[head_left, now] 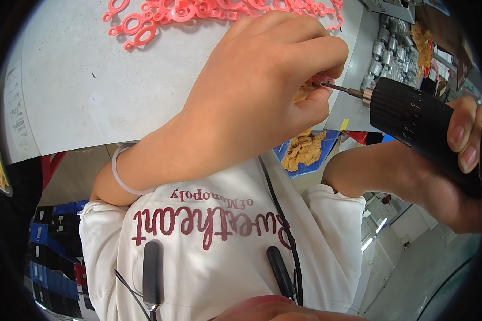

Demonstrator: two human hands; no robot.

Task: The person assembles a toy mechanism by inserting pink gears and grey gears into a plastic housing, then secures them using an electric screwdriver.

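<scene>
One big grey worktop (pixel 91 91) held a heap of pink plastic rings (pixel 168 16). A fat black tool (pixel 412 115), likely a bit heavy, sat in the right hand (pixel 439 190), which was wrapped round its handle. The left hand (pixel 268 80) pinched a small pink piece (pixel 317 79), mostly hidden, at the tool's thin metal tip (pixel 348 91). The piece looked light, stiff, smooth and maybe easy to snap, so its edge seemed best to hold, clear of the tip

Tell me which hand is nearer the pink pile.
Left. The left hand is just in front of the pink pile, overlapping its near edge in view; the right hand is farther off to the right, gripping the driver.
</scene>
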